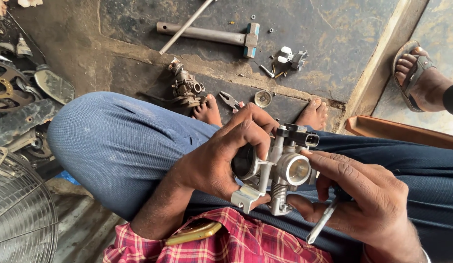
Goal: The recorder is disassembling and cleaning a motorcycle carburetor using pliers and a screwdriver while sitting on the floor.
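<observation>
A silver metal throttle body (280, 170) sits between both hands above the person's lap, its round bore facing up toward the camera and a black plug connector (304, 138) at its top. The left hand (221, 156) is wrapped around the part's left side, fingers curled over the top and thumb pressed below near the bracket, so it is closed firmly on the casting. The right hand (367, 199) reaches in from the right: its index finger lies stretched out along the rim of the bore, touching it, while the other fingers are folded around a slim silver-tipped tool (324, 221) that slants down toward the lap.

Under the hands are blue trousers (124, 146) and a red checked shirt (246, 241). The person's bare feet rest on the dark concrete floor (333, 34). Just beyond the toes lie a dirty carburettor (186, 87), pliers (230, 101) and a small round cap (262, 98). Farther off lies a hammer (212, 35) with loose screws and small parts beside it. A wire fan guard (19, 214) fills the lower left corner, and another person's sandalled foot (418, 73) shows at upper right.
</observation>
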